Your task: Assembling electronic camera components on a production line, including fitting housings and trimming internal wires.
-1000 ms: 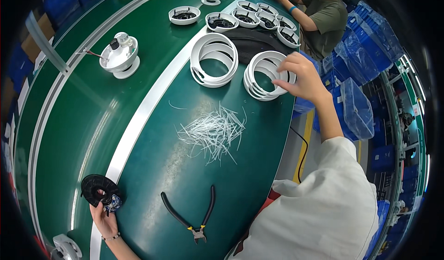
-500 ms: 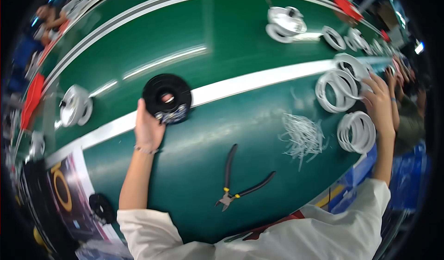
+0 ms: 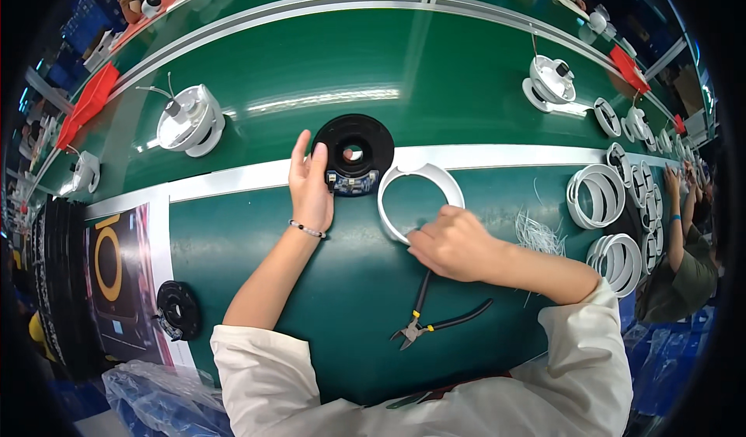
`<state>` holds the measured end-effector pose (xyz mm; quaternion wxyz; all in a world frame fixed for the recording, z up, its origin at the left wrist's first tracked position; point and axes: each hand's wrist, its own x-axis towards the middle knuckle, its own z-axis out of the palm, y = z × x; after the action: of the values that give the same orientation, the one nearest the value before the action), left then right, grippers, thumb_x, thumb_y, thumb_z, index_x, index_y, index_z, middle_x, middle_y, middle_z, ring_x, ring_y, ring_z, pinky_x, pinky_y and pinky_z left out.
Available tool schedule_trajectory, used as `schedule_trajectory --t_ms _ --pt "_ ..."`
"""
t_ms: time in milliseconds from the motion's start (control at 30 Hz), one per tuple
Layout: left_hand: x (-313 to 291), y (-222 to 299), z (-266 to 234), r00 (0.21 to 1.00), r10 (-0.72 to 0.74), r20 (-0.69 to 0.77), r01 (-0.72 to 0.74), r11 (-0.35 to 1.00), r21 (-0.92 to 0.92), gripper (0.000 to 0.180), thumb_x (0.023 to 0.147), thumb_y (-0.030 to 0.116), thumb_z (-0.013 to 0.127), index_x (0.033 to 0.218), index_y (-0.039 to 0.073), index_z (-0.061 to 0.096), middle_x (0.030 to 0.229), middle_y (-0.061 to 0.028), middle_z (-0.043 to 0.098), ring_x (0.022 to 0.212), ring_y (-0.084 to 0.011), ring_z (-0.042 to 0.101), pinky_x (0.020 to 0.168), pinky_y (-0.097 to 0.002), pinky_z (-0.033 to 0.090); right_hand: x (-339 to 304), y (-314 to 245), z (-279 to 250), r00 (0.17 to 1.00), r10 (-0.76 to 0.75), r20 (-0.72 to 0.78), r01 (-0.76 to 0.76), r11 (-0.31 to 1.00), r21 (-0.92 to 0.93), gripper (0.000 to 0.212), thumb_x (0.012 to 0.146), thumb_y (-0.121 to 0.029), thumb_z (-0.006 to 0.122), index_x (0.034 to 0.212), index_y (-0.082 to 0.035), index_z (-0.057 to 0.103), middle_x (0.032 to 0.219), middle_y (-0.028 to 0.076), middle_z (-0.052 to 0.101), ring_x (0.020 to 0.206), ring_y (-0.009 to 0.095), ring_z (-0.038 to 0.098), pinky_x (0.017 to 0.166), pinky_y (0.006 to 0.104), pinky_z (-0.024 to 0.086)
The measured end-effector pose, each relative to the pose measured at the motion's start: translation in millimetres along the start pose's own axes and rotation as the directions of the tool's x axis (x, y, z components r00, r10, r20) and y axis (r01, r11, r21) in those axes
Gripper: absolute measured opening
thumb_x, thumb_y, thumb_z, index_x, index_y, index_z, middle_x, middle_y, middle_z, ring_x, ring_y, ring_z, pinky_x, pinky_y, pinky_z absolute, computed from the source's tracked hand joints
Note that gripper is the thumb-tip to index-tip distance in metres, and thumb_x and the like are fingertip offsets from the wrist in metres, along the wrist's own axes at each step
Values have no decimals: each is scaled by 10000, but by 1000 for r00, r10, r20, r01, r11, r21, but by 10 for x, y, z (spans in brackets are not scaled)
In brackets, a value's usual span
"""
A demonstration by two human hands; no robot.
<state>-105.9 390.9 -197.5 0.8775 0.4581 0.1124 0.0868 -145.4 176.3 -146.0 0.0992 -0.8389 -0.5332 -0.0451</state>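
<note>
A black round disc [image 3: 369, 130] with a hole in its middle and a small blue circuit board on its lower edge is held up by my left hand [image 3: 313, 184], thumb across its left side. Close beside it on the right, my right hand [image 3: 457, 243] grips a white plastic ring [image 3: 388, 214] by its lower right rim. The ring stands tilted, its left edge near the disc; whether they touch I cannot tell. Below my right hand, diagonal cutters [image 3: 412, 330] with black handles lie spread on the green table, one handle partly hidden by the hand.
White rings [image 3: 597, 196] stand in stacks at the right, near a heap of white plastic strips [image 3: 540, 233]. Another black disc [image 3: 179, 310] lies at the left by a printed sheet [image 3: 116, 270]. White domed housings [image 3: 192, 122] sit on the green belt beyond. Co-workers are at the far right.
My right hand has come from the ring stacks at the right to the middle, bringing one white ring. The view has shifted; my left hand still holds the black disc.
</note>
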Motion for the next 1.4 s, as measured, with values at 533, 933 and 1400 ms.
schedule_trajectory --t_ms 533,933,1400 --pt "-10 -18 -69 997 80 -16 -81 991 -109 824 596 -204 352 1349 72 165 1255 -120 373 1169 -220 420 881 -325 440 416 226 5 913 350 212 -393 893 221 1078 495 -374 794 1331 -30 209 1236 191 360 1193 361 301 987 474 246" --pt "-195 -74 -43 978 -152 141 170 977 -129 590 723 -46 491 1275 77 321 1193 -69 452 1045 -193 496 876 -318 428 1033 279 181 834 398 -381 -192 858 476 1044 498 -369 787 1321 -33 239 1191 184 421 1112 336 400 963 413 293" --pt "13 378 -392 856 -234 461 448 781 -435 649 832 591 292 1223 92 436 1215 -123 468 1120 -268 461 913 -407 405 1253 24 4 944 -18 -330 101 967 236 1056 401 -347 819 1303 -141 311 1306 132 304 1240 385 222 972 595 154"
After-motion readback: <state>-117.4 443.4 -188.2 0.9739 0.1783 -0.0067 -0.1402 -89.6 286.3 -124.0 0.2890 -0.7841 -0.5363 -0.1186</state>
